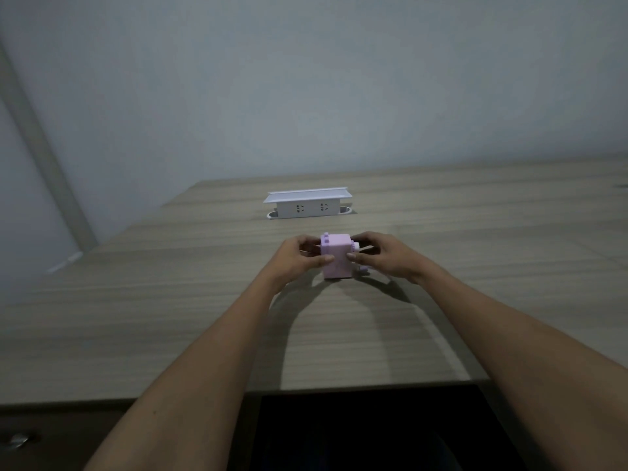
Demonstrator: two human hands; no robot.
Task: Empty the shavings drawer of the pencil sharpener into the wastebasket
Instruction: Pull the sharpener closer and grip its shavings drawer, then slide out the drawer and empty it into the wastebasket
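Pink pencil sharpener, one, apparently gripped by left hand, right hand

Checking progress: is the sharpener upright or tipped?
Upright: the pencil sharpener stands on the desk, left hand and right hand gripping its sides.

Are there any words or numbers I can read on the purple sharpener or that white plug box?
No readable text anywhere in this view.
Purple pencil sharpener: plain faces, no letters or numbers show; both hands cover its sides.
White socket box: only the dark plug holes, no words or brand.
Wooden desk: just the wood grain, no labels.
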